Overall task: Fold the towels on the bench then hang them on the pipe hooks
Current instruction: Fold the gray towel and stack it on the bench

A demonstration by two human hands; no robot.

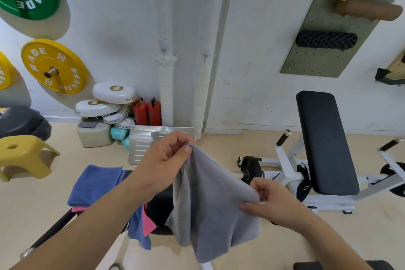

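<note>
The folding step is in hand: the left hand pinches one top corner of the grey towel and the right hand pinches the other, the cloth hanging in the air above the bench. Next, probably, the corners must meet evenly. A blue towel lies on the bench over something pink. Ahead, two white pipes carry hooks — both bare — against a gym wall.

White wall with yellow weight plates, beige floor, a yellow stool at left.
</note>
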